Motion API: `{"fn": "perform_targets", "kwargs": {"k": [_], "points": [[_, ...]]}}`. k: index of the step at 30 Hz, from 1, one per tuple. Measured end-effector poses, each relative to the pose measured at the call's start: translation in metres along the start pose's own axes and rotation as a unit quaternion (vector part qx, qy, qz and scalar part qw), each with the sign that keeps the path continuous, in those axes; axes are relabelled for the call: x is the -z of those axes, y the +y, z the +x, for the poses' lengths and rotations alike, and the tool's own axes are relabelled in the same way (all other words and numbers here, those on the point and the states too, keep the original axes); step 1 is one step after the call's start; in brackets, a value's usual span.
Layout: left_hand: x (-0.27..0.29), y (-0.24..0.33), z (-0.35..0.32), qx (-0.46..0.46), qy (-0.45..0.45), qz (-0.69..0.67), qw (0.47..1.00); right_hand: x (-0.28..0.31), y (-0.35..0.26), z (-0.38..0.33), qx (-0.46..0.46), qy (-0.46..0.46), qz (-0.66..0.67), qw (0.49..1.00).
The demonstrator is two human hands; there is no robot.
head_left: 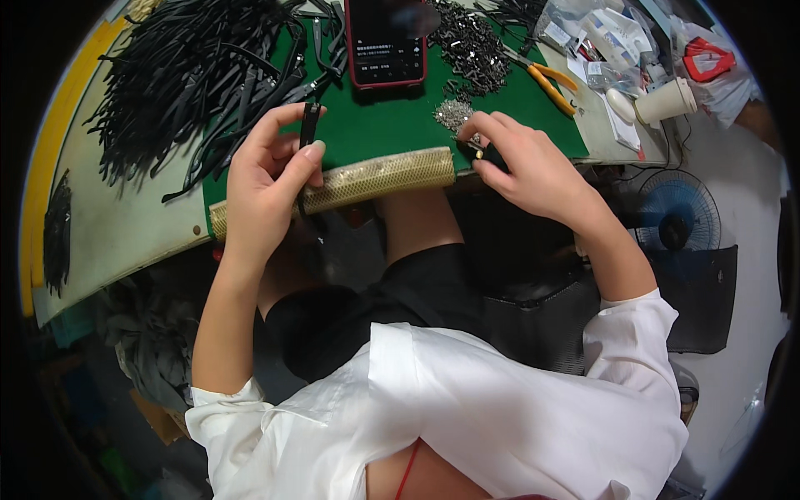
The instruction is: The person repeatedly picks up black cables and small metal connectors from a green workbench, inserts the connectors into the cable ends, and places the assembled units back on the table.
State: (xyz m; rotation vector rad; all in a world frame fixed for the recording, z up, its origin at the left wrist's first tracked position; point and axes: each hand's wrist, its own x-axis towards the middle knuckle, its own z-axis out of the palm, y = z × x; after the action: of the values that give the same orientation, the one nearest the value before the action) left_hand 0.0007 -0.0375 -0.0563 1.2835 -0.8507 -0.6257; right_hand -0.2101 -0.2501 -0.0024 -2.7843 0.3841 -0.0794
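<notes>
Black strap piece [309, 123] sat pinched upright between thumb and fingertips of the left hand [268, 179], just above the near edge of the green mat [375, 125]; right hand [525, 162] had fingers curled tight around a small metal fitting [476, 148], brass-looking, at the same near edge, right of centre; fitting mostly hidden, exact shape unclear; both hands were closed on their parts, neither spread. Judgement: joining the two would go best with the strap end held stiff and short past the thumb, wrists braced on the gold mesh-wrapped roll [375, 177] along the table's front edge, fitting brought across to the strap rather than the reverse. Room: open mat between the hands was decent; loose silver bits [452, 112] lay just behind the right hand, easy to scatter with a knuckle; larger pile of dark metal parts [471, 46] further back; red-cased phone [385, 42] at the far edge centre; heap of black straps [183, 75] filled the far left corner and spilled toward the left hand; yellow-handled pliers [550, 83] lay toward the right edge; near edge dropped straight to the lap, so anything dropped would likely go there.
</notes>
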Motion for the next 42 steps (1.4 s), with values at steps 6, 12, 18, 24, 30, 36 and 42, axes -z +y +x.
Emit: {"fn": "perform_targets", "kwargs": {"k": [6,12,18,24,30,36,42], "points": [[0.0014,-0.0016,-0.0019,0.028,-0.036,0.026,0.999,0.0021,-0.003,-0.0007,-0.038,-0.022,-0.002,0.999],[-0.0001,0.0014,-0.0024,0.027,-0.024,0.028,0.999,0.0029,-0.0038,-0.0018,-0.033,-0.024,0.01,0.999],[0.0003,-0.0016,-0.0026,0.022,-0.025,0.037,0.999,0.002,-0.0074,-0.001,-0.035,-0.024,0.002,0.999],[0.0002,-0.0027,-0.0041,0.012,-0.021,0.032,0.999,-0.0019,-0.0018,-0.0055,-0.011,0.008,-0.005,1.0],[0.0003,-0.003,-0.0042,0.011,-0.023,0.037,0.999,-0.0015,-0.0069,-0.0028,-0.039,-0.015,-0.015,0.999],[0.0004,-0.0012,-0.0047,0.017,-0.031,0.042,0.998,-0.001,-0.0073,-0.0031,-0.042,-0.015,-0.018,0.999],[-0.0017,-0.0025,-0.005,-0.003,-0.011,0.028,1.0,-0.0053,-0.0016,-0.0023,0.006,0.021,-0.011,1.0]]}}
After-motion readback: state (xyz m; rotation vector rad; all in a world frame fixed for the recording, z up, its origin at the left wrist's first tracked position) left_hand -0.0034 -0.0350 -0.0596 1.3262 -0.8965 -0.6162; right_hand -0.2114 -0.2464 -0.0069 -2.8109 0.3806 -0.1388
